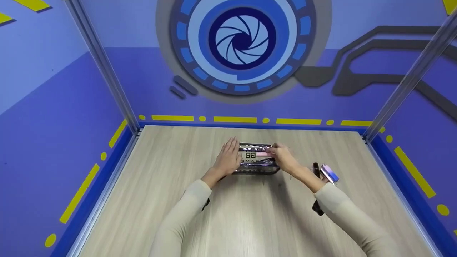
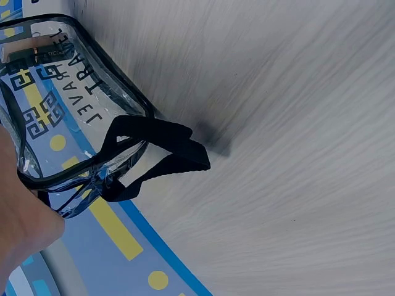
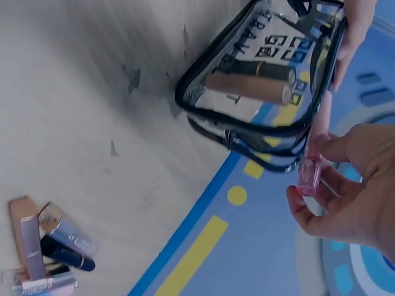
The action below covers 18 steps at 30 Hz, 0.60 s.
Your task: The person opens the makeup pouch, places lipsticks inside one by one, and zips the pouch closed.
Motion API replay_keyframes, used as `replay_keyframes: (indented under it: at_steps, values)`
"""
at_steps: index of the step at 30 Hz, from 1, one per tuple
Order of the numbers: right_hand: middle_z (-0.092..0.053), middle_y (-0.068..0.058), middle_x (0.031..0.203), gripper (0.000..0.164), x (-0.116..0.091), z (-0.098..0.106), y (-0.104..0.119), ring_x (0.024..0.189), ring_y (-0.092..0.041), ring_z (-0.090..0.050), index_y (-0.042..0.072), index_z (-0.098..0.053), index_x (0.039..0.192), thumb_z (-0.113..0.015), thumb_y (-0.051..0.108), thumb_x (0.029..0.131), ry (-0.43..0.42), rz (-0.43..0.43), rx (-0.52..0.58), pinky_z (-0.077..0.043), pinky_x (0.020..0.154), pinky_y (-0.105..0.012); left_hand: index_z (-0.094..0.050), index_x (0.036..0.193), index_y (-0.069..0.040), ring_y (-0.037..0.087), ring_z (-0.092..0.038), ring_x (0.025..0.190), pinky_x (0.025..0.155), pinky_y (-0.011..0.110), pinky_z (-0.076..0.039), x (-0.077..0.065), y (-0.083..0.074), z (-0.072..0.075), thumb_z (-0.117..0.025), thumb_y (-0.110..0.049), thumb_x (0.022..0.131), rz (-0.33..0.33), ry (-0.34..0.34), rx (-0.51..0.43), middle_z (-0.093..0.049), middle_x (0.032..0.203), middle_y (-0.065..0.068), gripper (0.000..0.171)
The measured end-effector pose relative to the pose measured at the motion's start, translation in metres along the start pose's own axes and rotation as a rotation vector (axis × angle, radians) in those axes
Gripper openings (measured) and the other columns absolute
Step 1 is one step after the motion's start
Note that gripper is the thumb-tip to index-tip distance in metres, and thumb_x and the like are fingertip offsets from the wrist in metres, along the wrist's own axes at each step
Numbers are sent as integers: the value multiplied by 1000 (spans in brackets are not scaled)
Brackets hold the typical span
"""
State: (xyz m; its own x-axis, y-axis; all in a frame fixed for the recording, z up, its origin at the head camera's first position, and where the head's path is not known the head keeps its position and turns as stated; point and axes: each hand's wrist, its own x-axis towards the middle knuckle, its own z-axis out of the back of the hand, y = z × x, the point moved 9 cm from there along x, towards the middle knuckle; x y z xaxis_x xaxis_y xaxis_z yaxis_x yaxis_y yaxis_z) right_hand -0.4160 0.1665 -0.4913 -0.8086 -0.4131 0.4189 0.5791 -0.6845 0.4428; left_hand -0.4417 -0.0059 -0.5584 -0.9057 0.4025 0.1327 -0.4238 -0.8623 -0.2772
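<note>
One clear bag [image 1: 257, 165] sits on the wooden table [image 1: 232, 221] between two hands, with two tubes inside it, one brown [image 3: 244, 87] and one dark [image 3: 271, 71]. The right hand [image 1: 284, 157] grips a single pink tube [image 3: 310, 176] between thumb and fingers, at the bag's upper edge; the left hand [image 1: 229, 157] lies with straight fingers against the other end. At least five loose cosmetics [image 3: 32, 243] lie bunched together to the right, one black, their exact number hard to tell because some overlap; the right sleeve [image 1: 337, 201] partly hides them from above. A patterned wall [image 1: 200, 107] rises behind the table. The bag has black trim, dark emblems, lettering and a black strap [image 2: 194, 154].
</note>
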Motion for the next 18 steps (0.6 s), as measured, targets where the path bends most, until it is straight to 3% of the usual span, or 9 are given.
replay_keyframes:
  at_steps: [2, 3, 6, 12, 18]
  values:
    - [-67, -17, 81, 8, 2, -6, 5, 74, -33, -67, -9, -75, 91, -69, -10, 86, 27, 34, -8, -59, 66, -39, -17, 161, 4, 34, -11, 160, 132, 46, -11, 0, 0, 0, -32, -29, 108, -1, -6, -8, -14, 171, 19, 65]
    - [-68, -18, 81, 10, 2, -8, 12, 75, -33, -69, -6, -77, 90, -71, -11, 84, 20, 99, -102, -60, 68, -42, -17, 161, 4, 34, -11, 160, 132, 46, -11, 1, 1, 0, -32, -29, 108, -1, -8, -7, -14, 171, 19, 64]
    - [-72, -18, 82, 10, 3, -15, 15, 78, -33, -72, -5, -78, 87, -71, -11, 84, 58, 114, -116, -62, 71, -43, -18, 161, 3, 34, -12, 160, 131, 47, -13, 0, 1, -1, -33, -29, 108, -3, -11, -9, -15, 171, 18, 64]
    - [-74, -19, 83, 6, 7, -26, 18, 80, -35, -73, -8, -77, 86, -72, -11, 84, 98, 112, -38, -62, 73, -44, -20, 160, 5, 35, -15, 160, 131, 47, -15, -1, 1, 0, -36, -28, 108, -14, -31, -1, -18, 171, 20, 64]
    - [-75, -20, 85, 8, 4, -22, 13, 79, -35, -74, -9, -76, 87, -69, -13, 85, 67, 115, 12, -63, 72, -43, -18, 160, 5, 35, -14, 160, 131, 47, -13, 0, 1, 0, -34, -28, 108, -20, -30, -10, -17, 170, 21, 64]
